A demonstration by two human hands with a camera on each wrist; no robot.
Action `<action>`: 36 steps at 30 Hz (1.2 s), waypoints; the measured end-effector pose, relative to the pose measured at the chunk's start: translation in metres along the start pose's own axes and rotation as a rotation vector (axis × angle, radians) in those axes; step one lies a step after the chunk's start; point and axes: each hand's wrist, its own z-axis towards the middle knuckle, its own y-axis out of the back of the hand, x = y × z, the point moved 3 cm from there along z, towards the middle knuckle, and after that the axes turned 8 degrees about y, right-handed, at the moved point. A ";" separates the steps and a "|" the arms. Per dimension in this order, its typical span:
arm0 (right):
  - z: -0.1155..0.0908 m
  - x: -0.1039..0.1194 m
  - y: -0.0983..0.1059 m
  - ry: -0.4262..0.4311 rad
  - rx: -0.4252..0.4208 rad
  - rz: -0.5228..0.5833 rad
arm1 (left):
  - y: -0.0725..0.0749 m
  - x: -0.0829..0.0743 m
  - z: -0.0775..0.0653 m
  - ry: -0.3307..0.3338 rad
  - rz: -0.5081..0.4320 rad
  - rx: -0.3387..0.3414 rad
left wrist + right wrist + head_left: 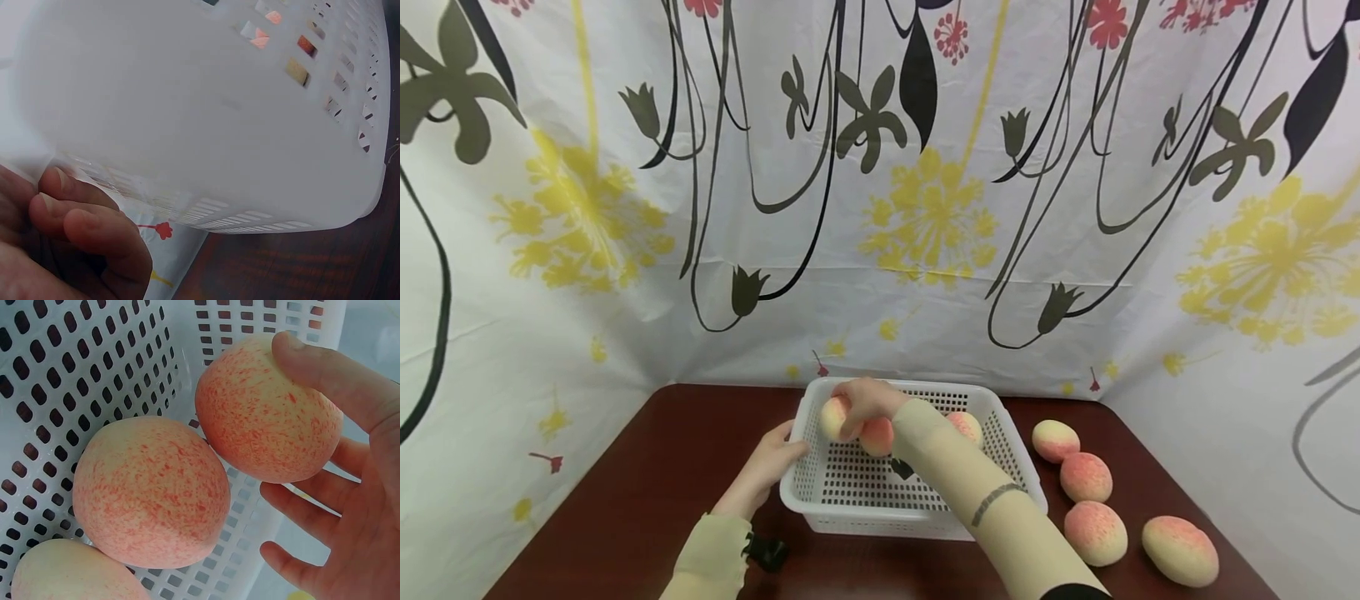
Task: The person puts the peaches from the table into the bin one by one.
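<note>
A white plastic basket with a perforated floor and walls stands on a dark table. My left hand grips its left rim, thumb at the top edge; the left wrist view shows curled fingers beside the outer wall. Inside the basket's far left corner, my right hand holds a yellow-pink peach between thumb and fingers. Right beside it lies a second peach, and a third peach is partly cut off by the frame's edge. Over the basket, my right forearm hides part of its floor.
To the right of the basket, several peaches lie on the dark red-brown table. A white cloth printed with flowers hangs behind and along both sides of the table.
</note>
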 end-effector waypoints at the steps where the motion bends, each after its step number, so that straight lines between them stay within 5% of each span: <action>1: 0.001 0.000 0.000 -0.003 0.000 -0.006 | 0.000 0.000 0.000 -0.001 0.001 0.000; 18: 0.006 0.005 -0.009 -0.061 -0.003 0.112 | 0.001 0.001 -0.001 -0.010 -0.007 0.013; 28: 0.005 0.009 -0.017 -0.197 -0.096 0.412 | 0.000 -0.002 -0.002 -0.014 -0.014 0.028; 36: 0.010 0.012 -0.018 -0.129 -0.023 0.206 | 0.002 0.000 0.002 -0.017 -0.009 0.049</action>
